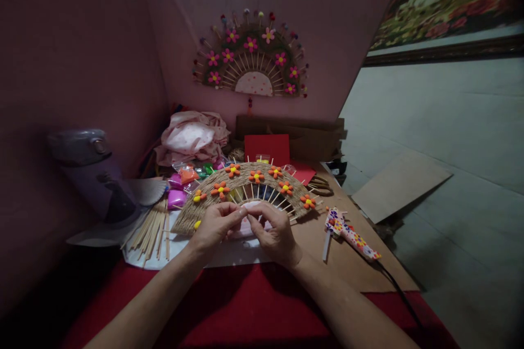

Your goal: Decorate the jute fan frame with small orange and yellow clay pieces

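The fan [245,179] lies at the middle of the table [245,305], with orange flowers [256,176] along its band; the nearest yellow dot [197,224], at left, shows no petals. Left hand [219,223] and right hand [273,229] meet before its near edge, fingers pinched close; whether they hold a small piece cannot be told. Apply light, even fingertip pressure; keep both wrists off the flowers. Sticks [153,234] lie left. Keep the glue gun [352,237], at right, clear of the work.

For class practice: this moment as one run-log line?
left hand: pinched; right hand: pinched; held: unclear; flowered fan: beyond hands; glue gun: on cardboard
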A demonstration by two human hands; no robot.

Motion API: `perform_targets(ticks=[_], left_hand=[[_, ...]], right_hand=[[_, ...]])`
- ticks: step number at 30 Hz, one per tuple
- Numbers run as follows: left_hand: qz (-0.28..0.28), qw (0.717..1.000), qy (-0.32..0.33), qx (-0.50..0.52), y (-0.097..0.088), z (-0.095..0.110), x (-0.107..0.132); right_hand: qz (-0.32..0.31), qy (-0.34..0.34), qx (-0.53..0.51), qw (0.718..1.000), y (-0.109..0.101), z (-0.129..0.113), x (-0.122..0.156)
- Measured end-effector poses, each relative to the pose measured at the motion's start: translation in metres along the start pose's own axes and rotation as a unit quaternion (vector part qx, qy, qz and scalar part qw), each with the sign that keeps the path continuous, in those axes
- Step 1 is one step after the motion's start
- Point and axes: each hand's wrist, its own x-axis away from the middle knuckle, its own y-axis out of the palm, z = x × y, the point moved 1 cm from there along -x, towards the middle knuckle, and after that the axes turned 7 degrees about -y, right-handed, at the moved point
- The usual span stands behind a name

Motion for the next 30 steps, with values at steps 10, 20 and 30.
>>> perform_targets(ticks=[10, 20, 30], left_hand=[[-0.079, 0.987, -0.068, 0.123, 0.000, 0.002, 0.004], [-0.026, 0.995, -0.001, 0.098, 0.009, -0.008, 0.003], [-0.051, 0.982, -0.014, 0.179, 0.007, -0.011, -0.002]], right_hand=[[0.103, 0.148, -0.043, 0.983, 0.002, 0.007, 0.003], [-0.003, 0.083, 0.024, 0.996, 0.009, -0.006, 0.008], [0.025, 0.238, -0.306, 0.921, 0.010, -0.008, -0.004]])
